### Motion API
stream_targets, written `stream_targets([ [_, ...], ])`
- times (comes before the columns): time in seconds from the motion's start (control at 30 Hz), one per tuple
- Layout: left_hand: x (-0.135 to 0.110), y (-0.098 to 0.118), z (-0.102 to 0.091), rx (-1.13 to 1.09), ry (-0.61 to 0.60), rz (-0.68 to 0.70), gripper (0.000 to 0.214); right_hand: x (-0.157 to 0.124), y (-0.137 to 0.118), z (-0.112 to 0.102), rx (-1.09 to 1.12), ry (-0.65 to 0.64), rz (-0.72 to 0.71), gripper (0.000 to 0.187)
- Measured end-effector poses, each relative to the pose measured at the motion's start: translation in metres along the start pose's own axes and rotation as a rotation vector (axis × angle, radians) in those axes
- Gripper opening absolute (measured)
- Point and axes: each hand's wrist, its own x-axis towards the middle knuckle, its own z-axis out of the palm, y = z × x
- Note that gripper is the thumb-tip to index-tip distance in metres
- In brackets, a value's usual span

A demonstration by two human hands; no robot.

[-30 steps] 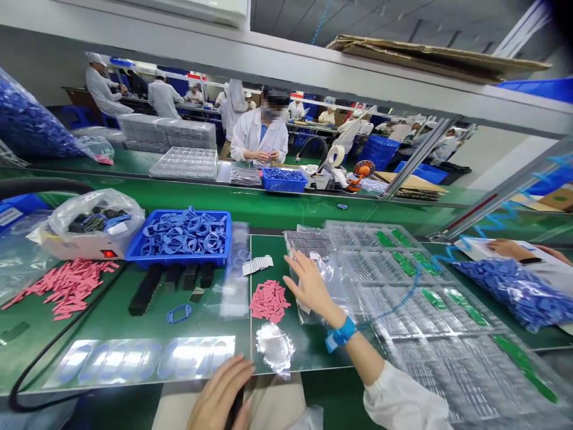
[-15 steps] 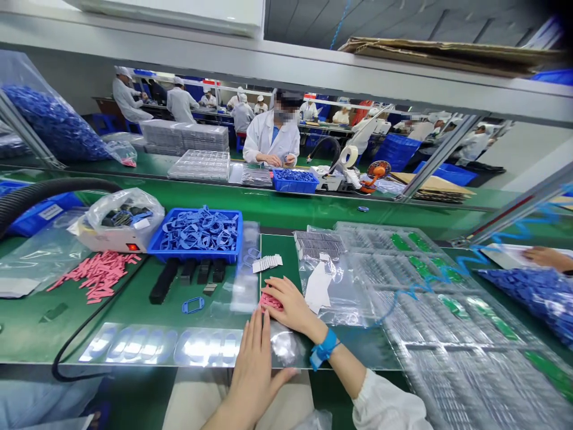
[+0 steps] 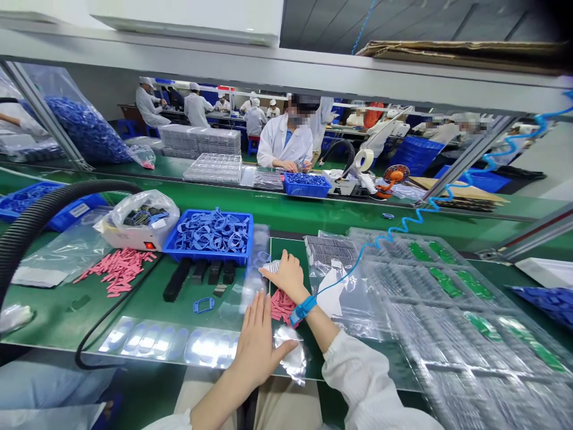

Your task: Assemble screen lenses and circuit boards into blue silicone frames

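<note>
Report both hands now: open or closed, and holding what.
Left hand: open, nothing visibly held.
Right hand: open, nothing visibly held.

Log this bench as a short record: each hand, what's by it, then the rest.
Left hand: fingers spread, beside crumpled clear film.
Right hand: over pink strips, next to white strips.
Right wrist: blue strap, with blue cord running off to the right.
Bench: blue tray of blue loops.
Opposite: co-worker in a white coat.
</note>
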Motion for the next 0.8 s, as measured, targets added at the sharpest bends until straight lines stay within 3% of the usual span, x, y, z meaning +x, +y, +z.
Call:
stream_targets([
  [0.1,-0.007,-0.004,-0.002,0.0,-0.01,0.011,0.087,-0.001,-0.005,0.001,-0.033,-0.006,0.014,0.049],
  [0.2,-0.016,-0.005,0.0,-0.009,-0.019,0.03,0.081,-0.005,-0.002,-0.001,-0.047,-0.004,0.008,0.039],
  [0.5,-0.04,-0.008,0.009,-0.054,0.037,0.039,0.087,-0.017,0.026,-0.005,-0.026,0.054,0.012,0.032],
  [0.63,-0.051,-0.007,0.012,-0.021,0.045,0.066,0.091,-0.024,0.035,-0.009,0.062,0.126,-0.031,0.044],
  [0.7,-0.056,-0.007,0.011,0.006,0.064,0.107,0.089,-0.037,0.038,-0.014,0.133,0.167,-0.099,0.051],
  [0.8,-0.061,-0.006,0.009,0.011,0.125,0.204,0.075,-0.073,0.044,-0.026,0.251,0.181,-0.233,0.039],
])
